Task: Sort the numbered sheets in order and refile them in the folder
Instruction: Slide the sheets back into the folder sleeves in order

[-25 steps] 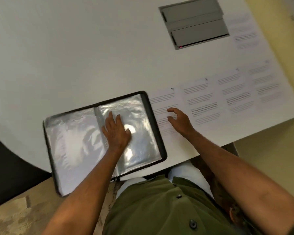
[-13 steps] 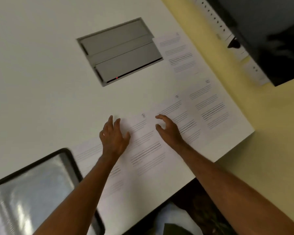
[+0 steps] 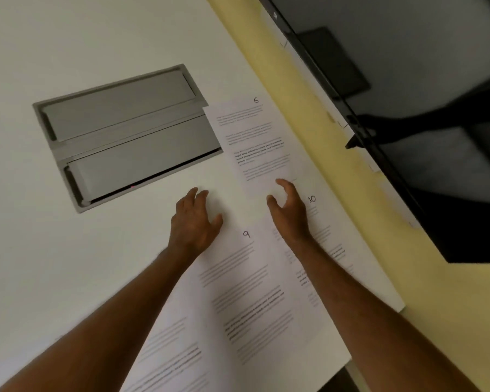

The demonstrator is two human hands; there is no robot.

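Observation:
Printed sheets with handwritten numbers lie on the white table. Sheet 6 (image 3: 255,142) sits farthest, beside the grey hatch. Sheet 9 (image 3: 252,292) lies in the middle and sheet 10 (image 3: 331,250) to its right, near the table's edge. Another sheet (image 3: 170,355) lies at the lower left, its number out of sight. My left hand (image 3: 194,222) hovers flat over the top left corner of sheet 9, fingers loosely straight. My right hand (image 3: 290,210) reaches over the gap between sheets 6 and 10 with fingers spread and bent, holding nothing. The folder is out of view.
A grey recessed cable hatch (image 3: 125,131) is set in the table (image 3: 68,250) at the upper left. The table's right edge runs diagonally; beyond it are a yellow floor (image 3: 450,321) and a dark screen (image 3: 422,94).
The view has swung right, away from the folder. Both hands have moved farther along the row of sheets, toward sheets 6 and 10.

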